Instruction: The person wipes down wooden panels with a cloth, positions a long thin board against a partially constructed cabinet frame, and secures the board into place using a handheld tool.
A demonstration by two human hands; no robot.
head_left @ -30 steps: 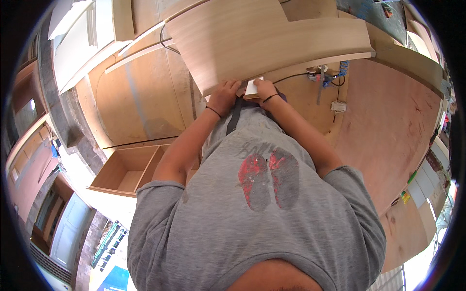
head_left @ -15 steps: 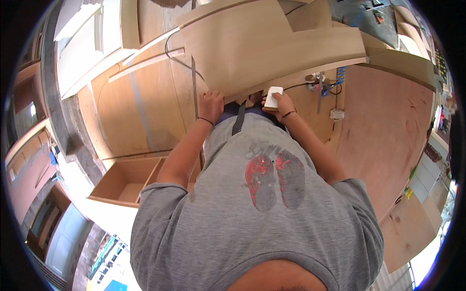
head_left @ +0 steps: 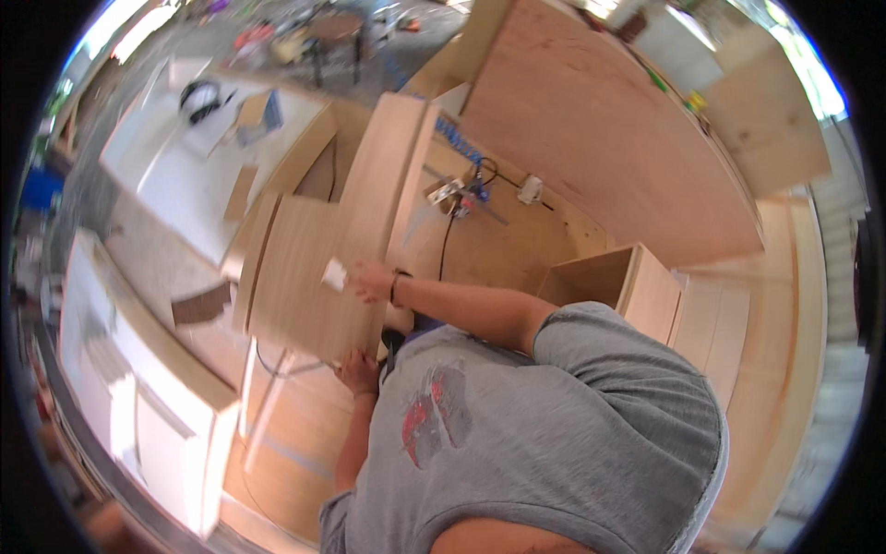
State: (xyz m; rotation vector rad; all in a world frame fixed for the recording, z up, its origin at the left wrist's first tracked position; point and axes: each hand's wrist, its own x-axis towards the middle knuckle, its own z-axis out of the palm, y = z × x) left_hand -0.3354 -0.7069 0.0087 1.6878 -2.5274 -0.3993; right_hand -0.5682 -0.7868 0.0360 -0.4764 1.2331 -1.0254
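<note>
In front of me lies a wide, stepped wooden panel (head_left: 305,268) with pale grain. My right hand (head_left: 372,280) reaches across it, fingers closed on a small white block (head_left: 335,274) against its upper face. Motion blurs the block, so its exact kind does not show; it resembles a sanding block. My left hand (head_left: 358,372) is at the panel's near edge, fingers bent over the rim. Its fingertips are partly blurred.
An air tool (head_left: 475,189) with a blue coiled hose (head_left: 455,138) lies beyond the panel. An open wooden box (head_left: 637,286) stands at my right, below a large reddish board (head_left: 609,129). White-faced cabinet pieces (head_left: 148,397) stand to the left. A dark cable (head_left: 277,369) runs under the panel.
My view has turned and my body has leaned over. My right hand has carried the white block from near my waist out onto the panel's face. My left hand stays at the edge.
</note>
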